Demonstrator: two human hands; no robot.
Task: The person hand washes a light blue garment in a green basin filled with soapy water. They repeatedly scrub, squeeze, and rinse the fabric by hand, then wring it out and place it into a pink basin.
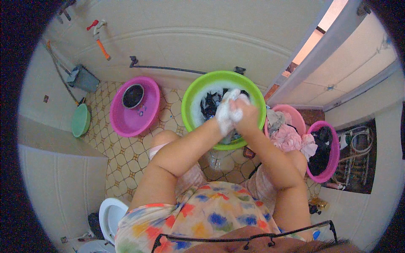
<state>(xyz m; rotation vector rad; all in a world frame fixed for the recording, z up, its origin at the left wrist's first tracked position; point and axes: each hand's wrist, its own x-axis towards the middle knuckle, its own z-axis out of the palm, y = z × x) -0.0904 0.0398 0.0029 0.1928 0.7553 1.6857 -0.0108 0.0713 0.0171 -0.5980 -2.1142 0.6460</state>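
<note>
Left hand [227, 113] against right hand [247, 112] above green basin [187, 110] — suds [224, 124] hide the fingers, can't tell if clenched or gripping | dark cloth [209, 106]: in basin, below, just leftward; bunched, no clear long axis | left hand nearer.

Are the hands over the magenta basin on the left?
No: the left hand and right hand are together over the green basin; the magenta basin stands apart.
</note>
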